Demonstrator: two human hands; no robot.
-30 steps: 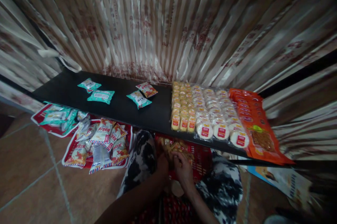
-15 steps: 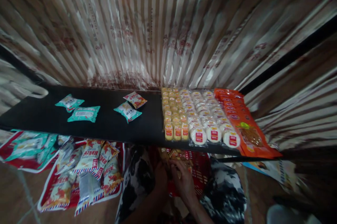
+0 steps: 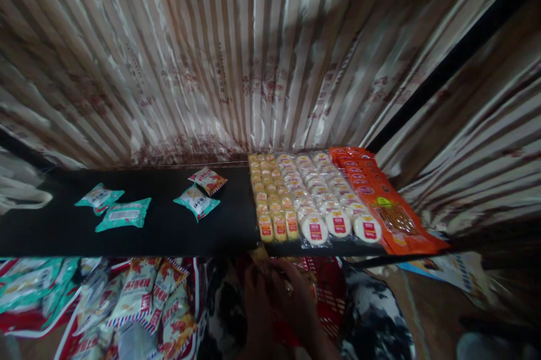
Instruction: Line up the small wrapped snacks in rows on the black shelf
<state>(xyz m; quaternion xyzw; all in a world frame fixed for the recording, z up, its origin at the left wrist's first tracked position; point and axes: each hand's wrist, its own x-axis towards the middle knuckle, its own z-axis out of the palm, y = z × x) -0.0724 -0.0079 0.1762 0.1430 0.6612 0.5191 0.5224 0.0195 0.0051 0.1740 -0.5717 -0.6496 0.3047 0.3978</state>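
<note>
The black shelf point(image 3: 164, 239) here carries two teal packets point(image 3: 124, 214) close together toward the left, another teal packet point(image 3: 196, 202) beside a red-and-white packet point(image 3: 208, 181), then tight rows of yellow wrapped snacks point(image 3: 273, 196), round white ones point(image 3: 315, 229), and overlapping orange pouches point(image 3: 382, 208) at the right.

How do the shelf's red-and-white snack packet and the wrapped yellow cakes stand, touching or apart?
Apart: the head view shows bare black shelf between snack packet and wrapped yellow cakes.
</note>
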